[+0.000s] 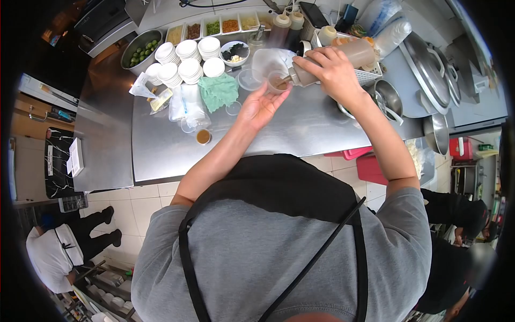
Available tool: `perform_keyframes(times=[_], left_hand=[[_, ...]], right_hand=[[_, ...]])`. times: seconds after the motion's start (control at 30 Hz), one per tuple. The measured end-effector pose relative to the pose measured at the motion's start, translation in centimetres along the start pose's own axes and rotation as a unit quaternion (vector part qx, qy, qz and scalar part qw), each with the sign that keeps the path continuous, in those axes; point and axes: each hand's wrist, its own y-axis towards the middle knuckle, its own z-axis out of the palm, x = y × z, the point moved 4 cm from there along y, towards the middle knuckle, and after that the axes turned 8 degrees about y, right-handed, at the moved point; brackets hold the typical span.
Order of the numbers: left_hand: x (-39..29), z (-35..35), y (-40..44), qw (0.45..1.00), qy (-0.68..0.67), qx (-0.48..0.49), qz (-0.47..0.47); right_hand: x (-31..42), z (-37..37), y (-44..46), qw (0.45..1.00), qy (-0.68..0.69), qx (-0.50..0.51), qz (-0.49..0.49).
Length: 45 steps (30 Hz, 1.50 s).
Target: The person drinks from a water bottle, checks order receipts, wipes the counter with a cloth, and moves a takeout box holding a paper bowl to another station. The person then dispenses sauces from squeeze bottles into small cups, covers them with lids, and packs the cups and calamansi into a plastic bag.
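Observation:
My left hand point(260, 107) is closed around a small clear plastic cup point(278, 82), holding it above the steel counter. Some brown sauce shows inside the cup. In my right hand point(335, 70) is a squeeze bottle point(359, 52) of brown liquid, tilted on its side. Its nozzle points into the cup's mouth. A second small cup filled with brown sauce point(203, 137) stands near the counter's front edge. Clear round plastic lids or cups lie left of my left hand, beside a crumpled green cloth point(219, 92).
Stacks of white lidded tubs point(188, 49), a pot of green limes point(142, 52) and a bowl of dark and white food point(234, 52) stand behind. A white basket point(370, 74), metal bowls point(387, 96) and large lids are at right. Other people are behind on both sides.

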Motion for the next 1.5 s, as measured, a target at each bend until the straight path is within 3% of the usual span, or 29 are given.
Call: perform_keyframes(times=[0.33,0.57,0.63,0.7,0.77,0.83,0.9,1.03,1.1,1.13,1.2,1.23,1.3,1.37,1.43,1.5], left_hand=[[0.0,1.0,-0.1,1.000,-0.007,-0.004,-0.003],[0.0,1.5,-0.3,1.000,-0.012,0.021,-0.017],[-0.2,2.0,-0.5,1.000,-0.007,0.027,-0.012],[-0.4,2.5,-0.5,0.999,-0.016,0.027,-0.020],[-0.6,2.7,-0.5,0.999,-0.023,0.030,-0.027],[-0.9,2.5,-0.6,0.998,-0.040,0.037,-0.032],[-1.5,2.4,-1.1,0.998,-0.041,0.039,-0.026],[-3.4,1.6,-2.4,0.998,-0.066,0.009,-0.010],[-4.3,1.2,-3.2,0.998,-0.060,0.005,0.013],[-4.7,1.0,-3.6,0.998,-0.059,-0.001,0.030],[-5.4,0.6,-4.6,0.997,-0.046,-0.011,0.059],[-5.8,0.3,-5.0,0.996,-0.035,-0.025,0.081],[-6.5,-0.2,-6.0,0.995,-0.037,-0.022,0.091],[-7.1,-0.7,-6.8,0.993,-0.038,-0.020,0.106],[-7.5,-1.0,-7.5,0.991,-0.030,-0.025,0.129],[-7.9,-1.3,-7.9,0.987,-0.028,-0.023,0.154]], right_hand=[[-0.2,-0.6,-0.2,0.999,0.023,-0.019,0.014],[-0.9,0.5,-2.3,0.975,0.173,-0.015,0.142],[-1.0,1.1,-2.8,0.908,0.344,-0.033,0.238],[-1.6,2.4,-3.5,0.884,0.394,-0.050,0.247],[-3.0,3.6,-4.2,0.747,0.573,-0.092,0.325],[-4.9,2.7,-3.8,0.729,0.586,-0.115,0.335],[-8.2,2.0,-3.4,0.672,0.612,-0.212,0.359],[-15.9,0.2,-1.4,0.707,0.551,-0.304,0.323],[-19.7,0.8,-1.0,0.784,0.407,-0.334,0.329],[-21.1,1.8,-0.9,0.785,0.409,-0.337,0.322],[-23.0,3.4,-1.5,0.840,0.218,-0.367,0.335],[-23.8,4.7,-2.0,0.840,0.220,-0.371,0.328],[-26.0,7.7,-3.3,0.816,0.232,-0.318,0.422],[-26.9,9.5,-4.2,0.761,0.287,-0.200,0.546],[-29.0,12.1,-5.0,0.797,0.208,-0.089,0.560],[-29.4,13.6,-5.2,0.787,0.184,0.033,0.588]])
